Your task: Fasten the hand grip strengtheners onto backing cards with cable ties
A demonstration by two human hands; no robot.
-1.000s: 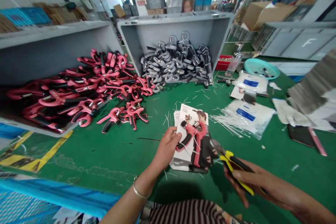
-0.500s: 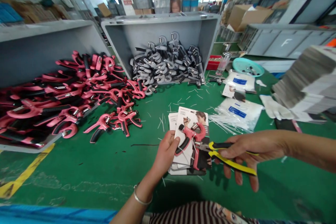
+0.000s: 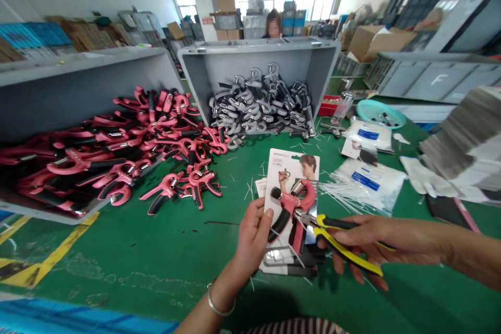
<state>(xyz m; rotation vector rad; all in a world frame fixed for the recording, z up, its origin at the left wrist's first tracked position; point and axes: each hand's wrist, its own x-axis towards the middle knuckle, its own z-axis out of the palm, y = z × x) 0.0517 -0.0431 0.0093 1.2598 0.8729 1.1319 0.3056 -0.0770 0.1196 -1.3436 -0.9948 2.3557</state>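
My left hand (image 3: pixel 254 229) grips the left edge of a printed card (image 3: pixel 277 167), tilted up above other cards (image 3: pixel 274 266). A pink and black hand grip (image 3: pixel 303 199) lies against the card's front, its handles pointing down. My right hand (image 3: pixel 364 245) holds pliers with yellow and black handles (image 3: pixel 346 253). The pliers' metal jaws touch the hand grip between its handles, where thin white ties stick out.
Pink hand grips (image 3: pixel 117 135) spill from a grey bin at the left. Grey ones (image 3: pixel 254 104) fill another grey bin (image 3: pixel 326 68) behind. At the right are bags of white ties (image 3: pixel 371 182), a glove (image 3: pixel 420 172), a card stack (image 3: pixel 462 141) and a turquoise dish (image 3: pixel 379 115). A person (image 3: pixel 273 26) is behind.
The card in my left hand has been raised and tilted more upright, with the hand grip on it. The pliers stay at the grip. The view has shifted, so the bins appear lower and further right.
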